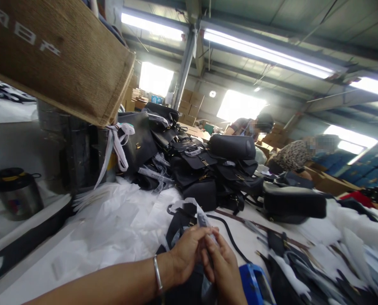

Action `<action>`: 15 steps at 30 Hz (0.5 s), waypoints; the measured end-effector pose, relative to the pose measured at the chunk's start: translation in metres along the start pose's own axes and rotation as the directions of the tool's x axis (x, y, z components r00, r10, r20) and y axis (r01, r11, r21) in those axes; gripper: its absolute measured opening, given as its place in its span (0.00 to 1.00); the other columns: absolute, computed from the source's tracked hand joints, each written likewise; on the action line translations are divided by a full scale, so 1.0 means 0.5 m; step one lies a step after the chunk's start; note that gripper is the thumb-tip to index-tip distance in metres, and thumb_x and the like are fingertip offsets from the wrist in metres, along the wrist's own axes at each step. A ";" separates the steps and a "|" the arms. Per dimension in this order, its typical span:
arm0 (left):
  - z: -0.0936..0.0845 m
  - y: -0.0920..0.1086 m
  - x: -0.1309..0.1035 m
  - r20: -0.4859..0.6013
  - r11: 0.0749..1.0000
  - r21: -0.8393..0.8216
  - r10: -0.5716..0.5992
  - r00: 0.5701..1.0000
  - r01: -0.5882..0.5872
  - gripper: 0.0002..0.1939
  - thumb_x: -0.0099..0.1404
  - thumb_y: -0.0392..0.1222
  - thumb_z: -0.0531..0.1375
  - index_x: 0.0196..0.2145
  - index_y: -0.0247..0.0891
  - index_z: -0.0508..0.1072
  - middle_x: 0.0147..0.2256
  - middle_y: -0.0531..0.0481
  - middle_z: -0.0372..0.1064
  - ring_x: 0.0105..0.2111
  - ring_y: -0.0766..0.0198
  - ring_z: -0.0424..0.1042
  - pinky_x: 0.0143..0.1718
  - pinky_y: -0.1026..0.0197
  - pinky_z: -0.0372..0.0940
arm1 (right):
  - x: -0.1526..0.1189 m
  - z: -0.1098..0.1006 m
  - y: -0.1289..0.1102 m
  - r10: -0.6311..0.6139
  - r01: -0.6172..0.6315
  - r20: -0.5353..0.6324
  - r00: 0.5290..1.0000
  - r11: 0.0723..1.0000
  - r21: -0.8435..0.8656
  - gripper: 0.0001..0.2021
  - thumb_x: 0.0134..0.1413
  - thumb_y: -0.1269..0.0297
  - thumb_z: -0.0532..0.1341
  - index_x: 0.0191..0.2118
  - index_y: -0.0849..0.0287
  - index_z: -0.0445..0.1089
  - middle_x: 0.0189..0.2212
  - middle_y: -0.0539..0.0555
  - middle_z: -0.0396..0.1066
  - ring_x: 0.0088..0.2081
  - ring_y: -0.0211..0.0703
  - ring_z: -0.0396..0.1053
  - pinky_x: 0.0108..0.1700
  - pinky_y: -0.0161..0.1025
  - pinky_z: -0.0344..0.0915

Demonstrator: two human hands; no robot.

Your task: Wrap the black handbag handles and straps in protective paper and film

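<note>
My left hand (pixel 186 253), with a silver bangle at the wrist, and my right hand (pixel 223 259) meet low in the middle of the head view. Both are closed, fingers curled, around a narrow strip in thin translucent plastic (pixel 202 217). Its upper end sticks out above my fingers; what lies inside the plastic is hard to make out. Under and behind my hands is a black bag (pixel 176 224), partly hidden by them. A black strap (pixel 229 231) curves away to the right. Close to my right wrist sits a blue object (pixel 255 284), cut off by the frame's bottom edge.
Black handbags (pixel 195 169) are heaped across the table. White wrapping sheets (pixel 125 220) spread on the left, near a flask (pixel 15 190). A brown fabric cover (pixel 65 63) hangs at upper left. Two people (pixel 290 156) bend over work behind the heap.
</note>
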State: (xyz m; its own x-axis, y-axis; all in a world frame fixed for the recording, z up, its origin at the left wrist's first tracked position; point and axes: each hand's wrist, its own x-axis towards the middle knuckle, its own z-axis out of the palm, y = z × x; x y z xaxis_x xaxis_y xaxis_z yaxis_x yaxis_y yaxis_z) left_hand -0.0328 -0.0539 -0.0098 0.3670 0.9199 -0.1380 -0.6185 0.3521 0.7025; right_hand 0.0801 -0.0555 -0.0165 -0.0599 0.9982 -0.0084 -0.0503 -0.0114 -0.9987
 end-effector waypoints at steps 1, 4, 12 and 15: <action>-0.002 0.002 -0.001 0.027 1.000 -0.008 -0.011 1.000 0.011 0.25 0.64 0.57 0.56 0.48 0.34 0.71 0.20 0.52 0.66 0.16 0.63 0.66 0.22 0.61 0.64 | 0.000 -0.002 0.003 0.035 -0.036 0.012 0.999 0.999 0.012 0.22 0.53 0.49 0.64 0.48 0.59 0.69 0.20 0.47 0.68 0.18 0.32 0.62 0.18 0.25 0.56; -0.006 0.018 0.003 0.004 0.999 -0.037 0.026 1.000 -0.026 0.26 0.66 0.60 0.52 0.45 0.34 0.73 0.30 0.46 0.73 0.28 0.61 0.73 0.33 0.62 0.67 | -0.002 -0.006 0.017 0.086 -0.086 0.030 0.996 0.996 0.003 0.22 0.56 0.45 0.60 0.45 0.60 0.67 0.13 0.41 0.58 0.11 0.26 0.46 0.13 0.24 0.42; 0.015 0.015 0.018 -0.141 0.965 0.164 0.230 0.963 -0.206 0.25 0.66 0.58 0.55 0.43 0.31 0.73 0.30 0.44 0.74 0.28 0.61 0.73 0.34 0.62 0.67 | -0.015 0.020 0.001 0.015 -0.018 -0.027 1.000 0.992 -0.121 0.26 0.55 0.41 0.58 0.47 0.60 0.67 0.14 0.43 0.60 0.13 0.31 0.53 0.13 0.26 0.48; 0.018 -0.002 0.010 -0.125 0.954 0.283 0.144 0.982 -0.104 0.29 0.66 0.60 0.50 0.49 0.31 0.70 0.15 0.53 0.65 0.14 0.61 0.67 0.19 0.63 0.59 | -0.014 0.014 -0.003 -0.014 0.014 0.003 1.000 0.995 -0.095 0.25 0.55 0.43 0.59 0.48 0.60 0.69 0.18 0.46 0.65 0.17 0.33 0.59 0.17 0.28 0.56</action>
State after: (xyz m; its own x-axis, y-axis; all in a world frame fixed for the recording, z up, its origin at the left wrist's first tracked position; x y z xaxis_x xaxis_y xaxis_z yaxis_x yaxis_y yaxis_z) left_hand -0.0241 -0.0509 -0.0050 0.1839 0.9754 -0.1215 -0.4315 0.1912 0.8816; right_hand 0.0734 -0.0627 -0.0144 -0.0623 0.9980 0.0056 0.0434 0.0083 -0.9990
